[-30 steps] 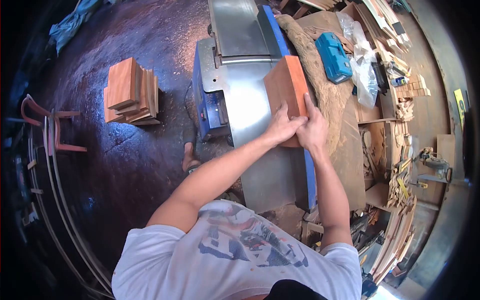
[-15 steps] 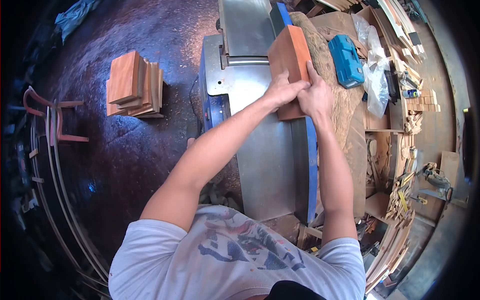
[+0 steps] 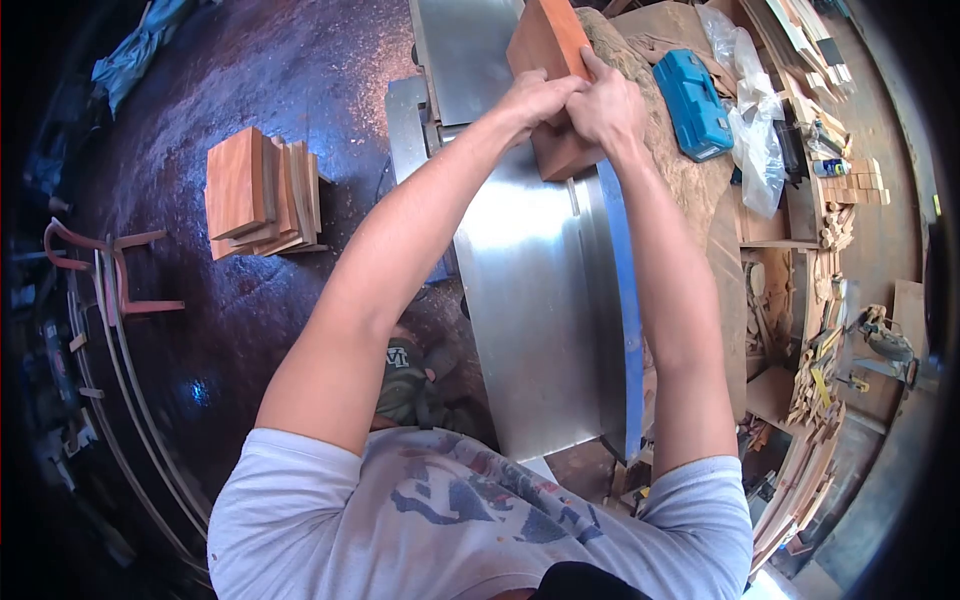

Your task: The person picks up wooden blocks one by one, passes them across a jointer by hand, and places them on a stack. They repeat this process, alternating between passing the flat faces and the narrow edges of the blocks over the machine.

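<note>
A thick reddish-brown wooden board [image 3: 545,45] stands on edge on the metal bed [image 3: 525,330] of a jointer, against its blue-backed fence [image 3: 622,290]. My left hand [image 3: 540,100] is closed on the near part of the board's left face, its fingertips meeting my other hand. My right hand [image 3: 608,110] grips the board's top edge and near end, its thumb or a finger stretched forward along the edge. Both arms reach far forward. The cutter area beneath the board is hidden by the board and my left hand.
A stack of wooden blocks [image 3: 240,195] stands to the left, near a pinkish chair frame [image 3: 125,275]. Right of the fence lie a large rough slab [image 3: 655,150] and a teal tool case [image 3: 692,105]. Shelves with wood offcuts [image 3: 825,330] line the right side.
Both hands and the board have moved forward along the jointer, away from my body. My arms are more outstretched, and the view has shifted slightly.
</note>
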`<state>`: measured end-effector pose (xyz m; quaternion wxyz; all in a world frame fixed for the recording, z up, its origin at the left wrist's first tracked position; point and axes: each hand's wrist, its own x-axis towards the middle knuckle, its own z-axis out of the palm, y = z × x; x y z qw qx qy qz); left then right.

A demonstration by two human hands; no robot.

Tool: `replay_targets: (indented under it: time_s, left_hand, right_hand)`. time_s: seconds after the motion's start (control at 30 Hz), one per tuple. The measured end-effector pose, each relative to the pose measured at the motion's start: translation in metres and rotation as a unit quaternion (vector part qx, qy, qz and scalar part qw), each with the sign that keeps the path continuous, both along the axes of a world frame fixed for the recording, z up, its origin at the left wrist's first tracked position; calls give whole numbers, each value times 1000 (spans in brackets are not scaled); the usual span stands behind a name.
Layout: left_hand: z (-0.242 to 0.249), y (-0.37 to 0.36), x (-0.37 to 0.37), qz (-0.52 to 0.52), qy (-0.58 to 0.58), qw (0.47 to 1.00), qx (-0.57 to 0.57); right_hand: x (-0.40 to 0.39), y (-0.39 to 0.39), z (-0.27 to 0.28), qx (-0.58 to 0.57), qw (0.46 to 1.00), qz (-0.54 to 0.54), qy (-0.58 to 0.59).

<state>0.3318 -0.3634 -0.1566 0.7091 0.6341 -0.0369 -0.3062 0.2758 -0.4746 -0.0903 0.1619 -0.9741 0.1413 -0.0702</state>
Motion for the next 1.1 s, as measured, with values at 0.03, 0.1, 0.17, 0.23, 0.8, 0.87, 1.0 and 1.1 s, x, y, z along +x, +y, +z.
replay_targets:
  time_s: [0.03, 0.1, 0.17, 0.23, 0.8, 0.87, 1.0, 1.1]
  left_hand:
    - [-1, 1, 8, 3, -5, 1000, -6]
    - [-5, 2, 22, 7, -14, 1000, -19]
    - [-6, 1, 34, 6, -11, 1000, -28]
    - [-6, 2, 49, 5, -2, 1000, -26]
    - [-8, 8, 161, -24, -14, 1000, 1]
    - [1, 13, 142, -52, -24, 998, 13]
    - [21, 43, -5, -53, -72, 995, -33]
    - [50, 59, -151, -52, -70, 976, -198]
  right_hand:
    - [8, -1, -3, -3, 1000, 3, -3]
    - [23, -3, -6, -9, 1000, 8, -8]
    - [34, -3, -6, -10, 1000, 8, -10]
    - [48, -2, -7, -1, 1000, 1, -14]
    - [177, -13, -23, -25, 999, 23, 26]
    - [147, -4, -8, -31, 998, 19, 56]
    - [-21, 13, 24, 19, 1000, 2, 25]
    - [-163, 15, 30, 27, 998, 24, -57]
